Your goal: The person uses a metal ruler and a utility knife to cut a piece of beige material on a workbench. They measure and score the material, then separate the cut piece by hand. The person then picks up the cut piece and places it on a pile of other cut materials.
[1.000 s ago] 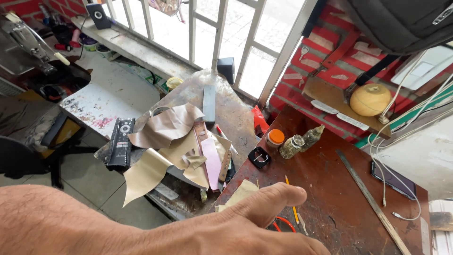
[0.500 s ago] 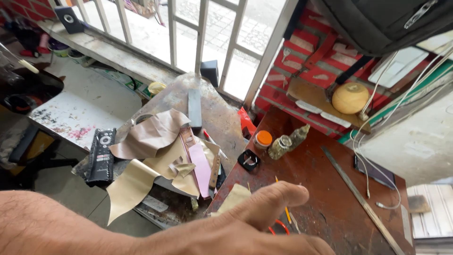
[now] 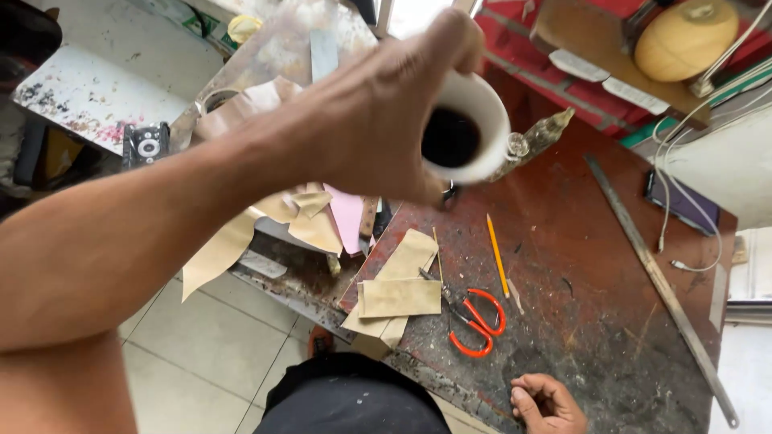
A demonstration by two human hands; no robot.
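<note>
white cup [image 3: 470, 128] gripped in left hand [image 3: 378, 120]

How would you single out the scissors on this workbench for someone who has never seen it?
Start at the dark, stained wooden workbench. On its near half, right of the tan leather pieces and below the yellow pencil, lie the scissors. Their bright orange-red loop handles set them apart from everything around them.

Single head-worn view, steeply downward, close over the cluttered workbench [image 3: 611, 265].
</note>
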